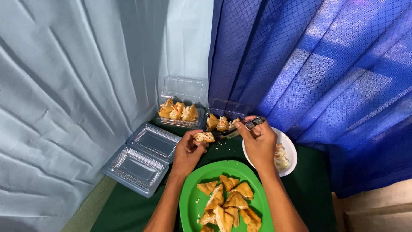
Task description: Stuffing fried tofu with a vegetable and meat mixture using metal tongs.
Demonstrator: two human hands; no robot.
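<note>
My left hand (188, 150) was closed around a piece of fried tofu (203, 137), pinching it between thumb and fingers just above the dark green counter (128, 206). The piece lay with its long axis roughly left to right, its open side turned up and toward my other hand. My right hand (259, 144) was closed on a spoon (248, 125), gripped by the handle, with its working end pointing left toward the tofu and hanging just beside it. So the tofu sat directly left of the right hand, close but apart. A white bowl of filling (288, 150) lay under and right of that hand. More fried pieces filled the green plate (193, 189) nearest me, and the clear plastic container (139, 167) lay open to the left
</note>
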